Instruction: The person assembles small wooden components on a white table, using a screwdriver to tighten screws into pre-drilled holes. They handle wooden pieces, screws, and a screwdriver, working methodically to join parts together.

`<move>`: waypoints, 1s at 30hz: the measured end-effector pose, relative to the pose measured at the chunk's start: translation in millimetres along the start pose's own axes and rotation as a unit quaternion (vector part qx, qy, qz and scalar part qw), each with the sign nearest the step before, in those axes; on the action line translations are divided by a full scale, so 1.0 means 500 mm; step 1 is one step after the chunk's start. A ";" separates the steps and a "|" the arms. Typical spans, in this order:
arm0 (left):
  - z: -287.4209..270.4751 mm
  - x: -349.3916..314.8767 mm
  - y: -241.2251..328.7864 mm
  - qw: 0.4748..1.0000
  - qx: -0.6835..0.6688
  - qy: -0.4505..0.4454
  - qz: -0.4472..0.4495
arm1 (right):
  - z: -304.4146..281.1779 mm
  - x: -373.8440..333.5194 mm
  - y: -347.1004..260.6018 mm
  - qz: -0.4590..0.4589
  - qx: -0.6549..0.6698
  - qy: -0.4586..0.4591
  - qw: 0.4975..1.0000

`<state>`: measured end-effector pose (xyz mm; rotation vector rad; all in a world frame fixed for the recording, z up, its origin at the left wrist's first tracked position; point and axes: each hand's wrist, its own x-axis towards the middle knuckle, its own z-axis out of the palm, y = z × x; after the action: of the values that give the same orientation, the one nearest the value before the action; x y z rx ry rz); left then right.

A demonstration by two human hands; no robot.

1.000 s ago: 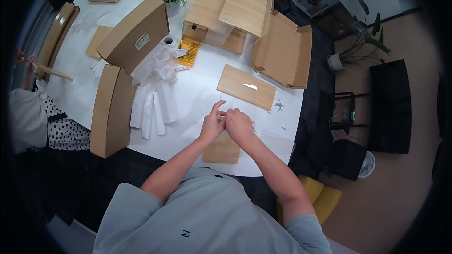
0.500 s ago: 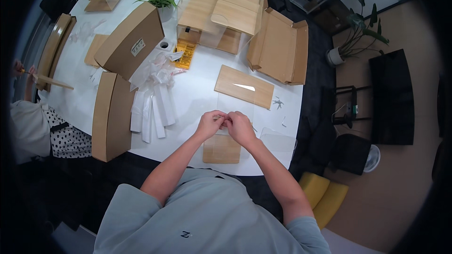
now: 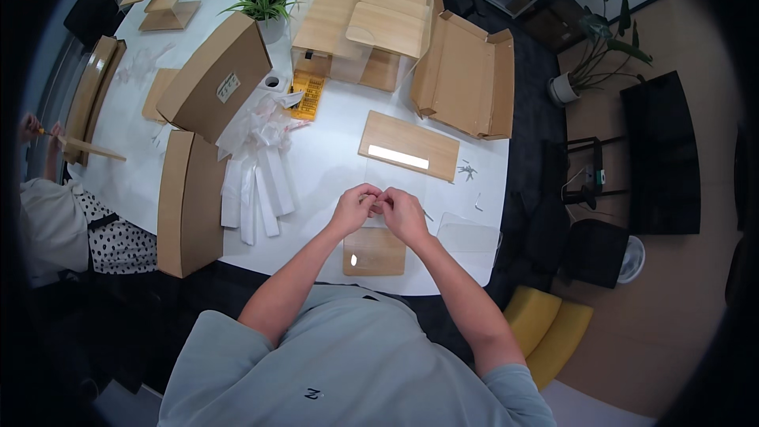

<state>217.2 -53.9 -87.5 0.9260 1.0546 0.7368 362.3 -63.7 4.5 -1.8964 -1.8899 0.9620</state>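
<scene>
Over the near part of the white table, my left hand point(image 3: 355, 209) and my right hand point(image 3: 404, 216) meet fingertip to fingertip. Both are closed in a pinch; whatever lies between the fingers is too small to make out. Just below them, close to the table's front edge, is a small wooden board point(image 3: 374, 257). Beyond the hands lies a longer wooden board point(image 3: 403, 131) with a bright white patch across it. Small metal screws point(image 3: 467, 171) are scattered at its right end. A clear plastic sheet point(image 3: 470, 236) rests to the right of my right hand.
Left are open cardboard boxes point(image 3: 190, 202), white foam strips point(image 3: 273, 182) and crumpled plastic wrap point(image 3: 257, 126). Farther back stand a yellow case point(image 3: 307, 96), a wood-and-clear-panel stand point(image 3: 387, 28), a potted plant point(image 3: 269, 8) and another open carton point(image 3: 466, 79). At far left a person point(image 3: 59, 221) handles a wooden piece.
My hands stay pinched together in nearly the same place. The view has shifted slightly, and the bright patch on the longer board has grown into a long strip.
</scene>
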 end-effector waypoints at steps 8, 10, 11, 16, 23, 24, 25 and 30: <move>0.000 0.002 -0.011 0.999 0.024 -0.007 0.030 | 0.016 -0.008 0.022 0.027 0.069 0.014 0.997; 0.000 0.002 -0.012 0.999 0.024 -0.008 0.030 | 0.018 -0.005 0.023 0.053 0.104 0.017 0.993; 0.000 0.003 -0.012 0.999 0.029 -0.009 0.027 | 0.018 -0.002 0.026 0.061 0.113 0.014 0.992; 0.002 -0.002 -0.010 1.000 0.023 -0.004 0.022 | -0.015 -0.015 0.009 0.082 0.116 0.054 0.988; 0.011 -0.013 0.006 1.000 0.018 0.004 0.012 | -0.035 -0.022 0.181 0.237 0.068 0.093 0.965; 0.012 -0.013 0.010 1.000 0.019 0.006 0.009 | -0.032 -0.030 0.189 0.236 0.077 0.058 0.967; 0.011 -0.011 0.007 1.000 0.021 0.005 0.011 | -0.030 -0.034 0.191 0.234 0.086 0.022 0.968; 0.005 -0.005 0.001 1.000 0.020 -0.004 0.009 | -0.005 -0.041 0.189 0.274 0.362 0.046 0.890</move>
<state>218.5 -56.8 -85.7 0.9720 1.0587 0.7291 438.3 -91.7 -48.4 -1.9252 -0.7296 1.4427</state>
